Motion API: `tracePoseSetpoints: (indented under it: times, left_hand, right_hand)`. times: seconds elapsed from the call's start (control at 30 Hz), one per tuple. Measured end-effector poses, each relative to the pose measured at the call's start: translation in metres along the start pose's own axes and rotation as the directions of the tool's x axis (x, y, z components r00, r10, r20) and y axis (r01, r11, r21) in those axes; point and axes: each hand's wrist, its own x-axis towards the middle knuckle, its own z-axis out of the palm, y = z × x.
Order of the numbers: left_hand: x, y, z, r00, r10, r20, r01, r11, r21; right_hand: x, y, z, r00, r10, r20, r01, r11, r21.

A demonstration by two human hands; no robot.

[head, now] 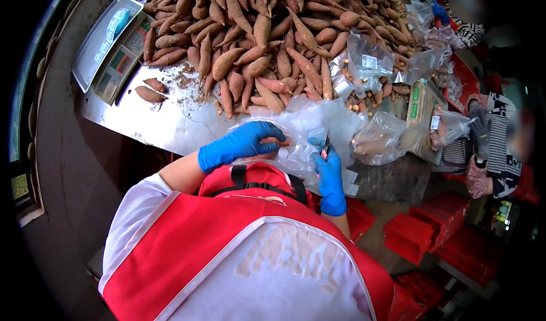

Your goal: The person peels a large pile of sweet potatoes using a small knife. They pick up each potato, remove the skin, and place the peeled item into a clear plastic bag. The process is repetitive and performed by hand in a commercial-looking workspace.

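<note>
My left hand, in a blue glove, curls over a sweet potato near the table's front edge. Most of that root is hidden under my fingers and plastic. Between the fingers of my right hand, also gloved in blue, is a small knife with a dark blade and some pink at its handle. Clear plastic bags lie in a loose pile around and between both hands. Beyond them rises a large heap of sweet potatoes.
A digital scale with a metal tray and a label strip stands at the left. Two sweet potatoes lie on the metal table. Filled bags and another scale are at right, near co-workers. Red crates stand below.
</note>
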Motion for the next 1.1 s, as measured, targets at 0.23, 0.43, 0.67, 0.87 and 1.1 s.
tracePoseSetpoints:
  times: [0.23, 0.43, 0.67, 0.87, 1.1]
  left_hand:
    - [0.054, -0.041, -0.052, 0.93, 0.076, -0.358, -0.004, 0.98, 0.198]
    - [0.076, -0.06, -0.045, 0.939, 0.036, -0.342, 0.094, 0.93, 0.355]
    - [0.071, -0.008, -0.075, 0.955, -0.292, -0.048, 0.132, 0.564, -0.815]
    - [0.049, 0.011, -0.075, 0.954, -0.296, 0.043, 0.186, 0.474, -0.861]
    - [0.043, 0.015, -0.064, 0.981, -0.17, 0.091, 0.168, 0.521, -0.837]
  right_hand:
    - [0.002, 0.004, -0.012, 0.997, 0.038, -0.063, -0.041, 0.998, -0.051]
    - [0.005, -0.001, -0.014, 0.993, 0.077, -0.092, -0.082, 0.995, -0.057]
    - [0.032, 0.008, -0.025, 0.951, -0.212, -0.223, 0.179, 0.971, -0.162]
    - [0.057, -0.061, 0.029, 0.909, -0.415, 0.031, 0.388, 0.819, -0.422]
    - [0.09, -0.072, 0.067, 0.811, -0.516, 0.276, 0.563, 0.559, -0.609]
